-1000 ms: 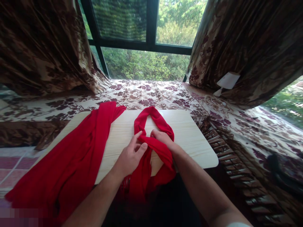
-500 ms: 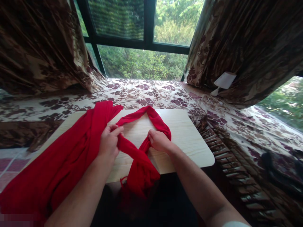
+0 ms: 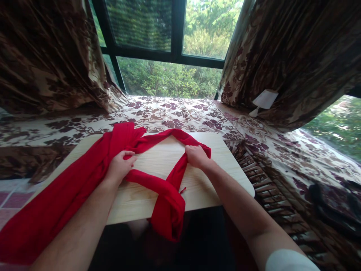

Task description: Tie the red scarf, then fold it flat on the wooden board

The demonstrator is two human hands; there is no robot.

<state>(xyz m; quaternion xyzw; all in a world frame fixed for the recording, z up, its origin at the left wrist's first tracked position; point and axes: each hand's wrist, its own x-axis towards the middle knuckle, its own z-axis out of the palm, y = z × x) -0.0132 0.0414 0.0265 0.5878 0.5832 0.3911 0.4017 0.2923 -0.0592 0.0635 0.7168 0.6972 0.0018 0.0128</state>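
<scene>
A long red scarf [image 3: 84, 180] lies bunched over the left side of a pale wooden table [image 3: 225, 180]. From the bunch, a narrow twisted length runs across the tabletop in a loop and crosses itself near the front edge, where a folded part hangs over. My left hand [image 3: 120, 165] is closed on the scarf at the loop's left side, thumb and forefinger close together; its other fingers are partly hidden. At the loop's right corner my right hand [image 3: 197, 156] grips the strip in a fist. Bare wood shows inside the loop.
A ledge with a floral cloth [image 3: 172, 113] runs behind the table and along the right. Patterned curtains [image 3: 53, 56] flank the window. A small white lamp [image 3: 265, 99] stands at the back right. A dark strap-like object [image 3: 324, 207] lies at the right.
My hands have moved apart, the left leftward and the right rightward and slightly away. The scarf's loop has widened, and its hanging fold has changed shape.
</scene>
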